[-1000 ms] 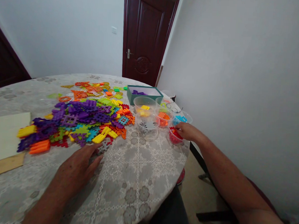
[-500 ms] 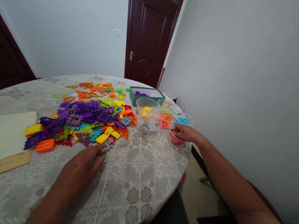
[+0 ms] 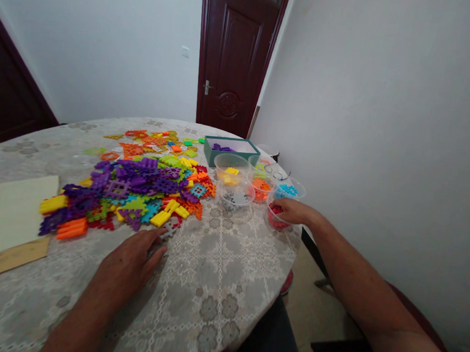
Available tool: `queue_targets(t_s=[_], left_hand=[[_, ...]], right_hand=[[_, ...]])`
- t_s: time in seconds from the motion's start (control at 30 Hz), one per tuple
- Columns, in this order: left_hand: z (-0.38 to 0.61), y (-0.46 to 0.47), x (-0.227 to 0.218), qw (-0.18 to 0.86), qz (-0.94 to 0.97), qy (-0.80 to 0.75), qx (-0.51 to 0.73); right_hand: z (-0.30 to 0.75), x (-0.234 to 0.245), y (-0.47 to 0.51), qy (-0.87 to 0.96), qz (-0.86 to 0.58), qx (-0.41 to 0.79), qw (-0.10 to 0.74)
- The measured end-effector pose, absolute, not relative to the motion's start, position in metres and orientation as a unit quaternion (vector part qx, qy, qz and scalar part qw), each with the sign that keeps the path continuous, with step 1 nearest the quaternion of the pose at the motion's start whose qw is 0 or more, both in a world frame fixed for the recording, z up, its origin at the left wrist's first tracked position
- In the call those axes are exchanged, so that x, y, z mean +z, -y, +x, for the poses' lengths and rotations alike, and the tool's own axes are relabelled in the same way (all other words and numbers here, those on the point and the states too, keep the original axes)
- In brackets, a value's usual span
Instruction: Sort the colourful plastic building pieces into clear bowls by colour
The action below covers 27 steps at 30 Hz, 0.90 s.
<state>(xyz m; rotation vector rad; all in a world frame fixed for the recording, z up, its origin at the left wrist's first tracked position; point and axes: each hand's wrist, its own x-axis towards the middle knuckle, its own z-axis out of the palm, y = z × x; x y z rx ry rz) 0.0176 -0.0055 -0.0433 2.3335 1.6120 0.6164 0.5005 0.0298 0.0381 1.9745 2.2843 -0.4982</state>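
My left hand (image 3: 130,260) lies low on the table with thumb and fingers apart, its fingertips at a grey notched building piece (image 3: 170,227). A large pile of plastic building pieces (image 3: 135,183), mostly purple with yellow, orange, green and blue, spreads just beyond it. On the right, my right hand (image 3: 291,210) reaches over the rim into a clear bowl (image 3: 283,225) of red pieces (image 3: 275,216). Its fingers are bunched and partly hidden inside the bowl; whether a piece is between them, I cannot make out.
Clear bowls hold yellow pieces (image 3: 231,176), grey pieces (image 3: 236,198), orange pieces (image 3: 260,189) and blue pieces (image 3: 287,190). Behind them stands a green box (image 3: 212,157) with purple pieces. Paper (image 3: 13,210) lies at left on a brown board (image 3: 15,258). The table edge curves beneath my right arm.
My right hand has dipped slightly deeper into the bowl of red pieces. The left hand has stayed almost still by the grey piece.
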Motion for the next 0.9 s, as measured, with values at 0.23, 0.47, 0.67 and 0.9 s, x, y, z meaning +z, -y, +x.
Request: queue_targets(t_s=[0.23, 0.47, 0.67, 0.9], left_hand=[[0.015, 0.004, -0.048, 0.115, 0.802, -0.548, 0.207], [0.013, 0.003, -0.053, 0.096, 0.804, -0.546, 0.216], [0.013, 0.001, -0.051, 0.106, 0.808, -0.541, 0.206], [0.014, 0.002, -0.050, 0.110, 0.806, -0.546, 0.202]], right_hand=[[0.508, 0.040, -0.030, -0.739, 0.652, -0.168, 0.014], [0.518, 0.041, -0.032, -0.724, 0.675, -0.140, -0.009], [0.519, 0.045, -0.037, -0.703, 0.705, -0.083, 0.054], [0.532, 0.071, -0.032, -0.714, 0.697, -0.044, 0.055]])
